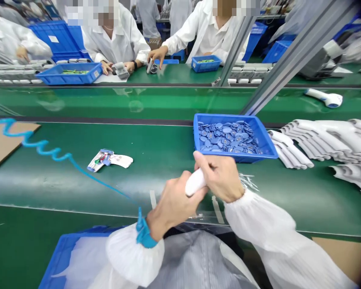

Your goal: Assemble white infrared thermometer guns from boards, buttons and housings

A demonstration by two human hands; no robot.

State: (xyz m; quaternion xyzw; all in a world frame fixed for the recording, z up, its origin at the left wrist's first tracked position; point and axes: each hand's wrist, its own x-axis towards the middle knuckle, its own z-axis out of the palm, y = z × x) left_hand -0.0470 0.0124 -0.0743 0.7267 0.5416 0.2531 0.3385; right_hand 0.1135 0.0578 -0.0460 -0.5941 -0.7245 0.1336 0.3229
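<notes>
My left hand (173, 202) and my right hand (221, 176) are both closed on one white plastic housing (195, 182), held above the green table near its front edge. The left hand grips its lower end, the right hand its upper end. A blue wrist strap (144, 233) with a coiled blue cord (42, 146) is on my left wrist. Just beyond my hands stands a blue tray (266, 140) holding several small blue round parts (227, 136).
White housings (315, 142) lie stacked in rows at the right. A half-assembled part (110, 159) lies at centre left. A blue bin (55, 263) with a white bag is at my lap. People in white coats work across the belt, with blue trays (69, 74).
</notes>
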